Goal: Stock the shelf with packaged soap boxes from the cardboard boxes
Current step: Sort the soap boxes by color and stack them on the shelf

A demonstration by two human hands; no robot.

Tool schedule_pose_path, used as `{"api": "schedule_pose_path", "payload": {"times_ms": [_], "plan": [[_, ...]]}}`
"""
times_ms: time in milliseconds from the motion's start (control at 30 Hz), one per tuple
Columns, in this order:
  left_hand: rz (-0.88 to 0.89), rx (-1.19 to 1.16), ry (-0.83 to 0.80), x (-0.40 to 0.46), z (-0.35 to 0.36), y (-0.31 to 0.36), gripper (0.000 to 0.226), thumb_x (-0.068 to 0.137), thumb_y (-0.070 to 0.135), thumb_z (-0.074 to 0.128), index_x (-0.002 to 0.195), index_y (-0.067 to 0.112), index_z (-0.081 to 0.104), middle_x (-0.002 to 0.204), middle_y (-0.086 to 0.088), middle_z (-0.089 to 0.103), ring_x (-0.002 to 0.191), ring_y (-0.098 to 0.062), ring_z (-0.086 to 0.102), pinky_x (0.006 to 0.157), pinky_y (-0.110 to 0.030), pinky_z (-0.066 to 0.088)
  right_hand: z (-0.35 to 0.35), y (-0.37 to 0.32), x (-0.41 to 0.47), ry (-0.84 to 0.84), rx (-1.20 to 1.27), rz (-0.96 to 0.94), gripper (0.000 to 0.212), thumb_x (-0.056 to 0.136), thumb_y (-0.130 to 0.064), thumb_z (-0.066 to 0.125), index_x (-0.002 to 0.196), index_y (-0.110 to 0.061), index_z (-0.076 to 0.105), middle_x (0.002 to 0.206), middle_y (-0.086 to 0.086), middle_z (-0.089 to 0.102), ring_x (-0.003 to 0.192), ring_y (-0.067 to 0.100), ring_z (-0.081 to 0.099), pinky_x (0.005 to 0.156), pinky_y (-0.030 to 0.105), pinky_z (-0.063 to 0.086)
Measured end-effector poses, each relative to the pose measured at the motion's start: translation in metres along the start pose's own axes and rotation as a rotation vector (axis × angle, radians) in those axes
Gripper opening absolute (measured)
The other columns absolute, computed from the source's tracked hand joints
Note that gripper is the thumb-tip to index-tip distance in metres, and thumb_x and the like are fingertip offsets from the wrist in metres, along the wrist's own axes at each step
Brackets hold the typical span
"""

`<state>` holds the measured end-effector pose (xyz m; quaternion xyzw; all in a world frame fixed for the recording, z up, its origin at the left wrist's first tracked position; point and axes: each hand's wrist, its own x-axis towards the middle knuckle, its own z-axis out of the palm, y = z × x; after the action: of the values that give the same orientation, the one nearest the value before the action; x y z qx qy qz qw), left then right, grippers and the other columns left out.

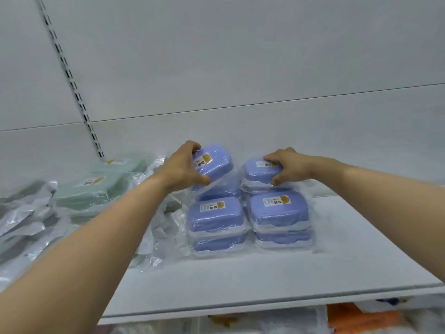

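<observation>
Left hand (185,167) grips a tilted blue box (213,165), right hand (286,165) another (261,173), fingers curled around each to seat them atop rear stacks.

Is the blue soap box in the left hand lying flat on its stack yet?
No, the left hand holds the blue soap box tilted, its near edge lifted above the stack.

Showing two bare hands, the left hand (184,168) and the right hand (287,166), each gripping one blue soap box (213,163). Counting at least seven blue wrapped boxes in four stacks on one white shelf (265,280). Showing two pale green soap boxes (96,186) lying left.
</observation>
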<state>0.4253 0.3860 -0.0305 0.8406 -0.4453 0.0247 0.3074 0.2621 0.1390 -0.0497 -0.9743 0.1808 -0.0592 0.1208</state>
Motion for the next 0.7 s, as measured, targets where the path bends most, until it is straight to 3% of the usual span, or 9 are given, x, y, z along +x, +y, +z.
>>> {"api": "schedule_pose_path", "payload": {"times_ms": [133, 333, 467, 600, 700], "plan": [[0.027, 0.062, -0.092, 0.017, 0.012, -0.002, 0.070, 0.069, 0.015, 0.081, 0.128, 0.019, 0.045, 0.116, 0.002, 0.055, 0.097, -0.018, 0.054, 0.068, -0.016, 0.039, 0.003, 0.001, -0.001, 0.009, -0.039, -0.010, 0.046, 0.082, -0.021, 0.070, 0.122, -0.009, 0.053, 0.121, 0.009, 0.049, 0.116, 0.026, 0.036, 0.099, 0.044, 0.038], [-0.009, 0.146, -0.281, 0.032, 0.028, -0.004, 0.057, 0.084, 0.023, 0.069, 0.138, 0.020, 0.050, 0.134, -0.001, 0.054, 0.120, -0.020, 0.051, 0.099, -0.028, 0.041, 0.008, -0.002, -0.005, 0.025, -0.116, -0.018, 0.064, 0.086, -0.022, 0.065, 0.143, -0.018, 0.036, 0.143, 0.006, 0.037, 0.128, 0.025, 0.030, 0.107, 0.043, 0.033], [-0.035, 0.189, -0.300, 0.030, 0.029, 0.002, 0.062, 0.087, 0.022, 0.065, 0.144, 0.018, 0.043, 0.143, -0.002, 0.050, 0.128, -0.022, 0.048, 0.106, -0.030, 0.038, 0.008, -0.006, -0.008, -0.001, -0.185, -0.008, 0.070, 0.089, -0.027, 0.061, 0.150, -0.019, 0.026, 0.152, 0.004, 0.028, 0.137, 0.025, 0.024, 0.109, 0.040, 0.029], [0.030, 0.150, -0.126, 0.004, 0.030, 0.021, 0.072, 0.087, 0.027, 0.066, 0.151, 0.020, 0.034, 0.152, -0.004, 0.039, 0.139, -0.023, 0.035, 0.113, -0.035, 0.031, 0.007, -0.010, -0.033, 0.127, -0.049, 0.001, 0.078, 0.090, -0.031, 0.063, 0.154, -0.023, 0.018, 0.160, 0.005, 0.015, 0.146, 0.023, 0.009, 0.116, 0.043, 0.022], [0.151, 0.192, 0.103, -0.044, 0.045, 0.041, 0.069, 0.088, 0.041, 0.066, 0.148, 0.021, 0.038, 0.148, -0.003, 0.045, 0.136, -0.023, 0.037, 0.110, -0.036, 0.030, 0.012, -0.012, -0.078, 0.361, 0.089, -0.054, 0.064, 0.093, -0.032, 0.060, 0.149, -0.024, 0.031, 0.156, 0.002, 0.027, 0.142, 0.021, 0.021, 0.113, 0.041, 0.028]]}}
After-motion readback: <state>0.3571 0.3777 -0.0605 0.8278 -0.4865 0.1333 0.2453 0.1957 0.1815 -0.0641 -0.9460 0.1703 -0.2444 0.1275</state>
